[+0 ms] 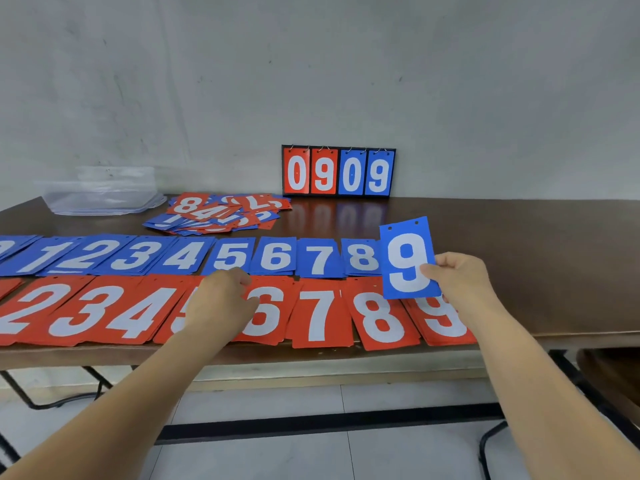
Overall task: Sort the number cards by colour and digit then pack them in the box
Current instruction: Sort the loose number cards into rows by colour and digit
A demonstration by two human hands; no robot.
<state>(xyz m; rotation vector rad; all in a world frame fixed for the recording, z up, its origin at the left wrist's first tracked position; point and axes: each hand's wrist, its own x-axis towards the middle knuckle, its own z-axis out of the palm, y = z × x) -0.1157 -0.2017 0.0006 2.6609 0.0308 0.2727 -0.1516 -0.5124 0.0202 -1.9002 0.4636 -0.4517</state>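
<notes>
Fingers (447, 262) and thumb of my right hand (462, 282) pinch the blue 9 card (408, 259) by its right edge, long axis running away from me, just right of the blue 8 pile (362, 258), any 9 pile presumably hidden behind it; left hand (225, 296) lies farther off, grip unclear.

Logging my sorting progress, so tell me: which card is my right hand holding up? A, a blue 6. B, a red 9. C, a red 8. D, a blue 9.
D: the right hand pinches a blue 9 card by its right edge.
</notes>
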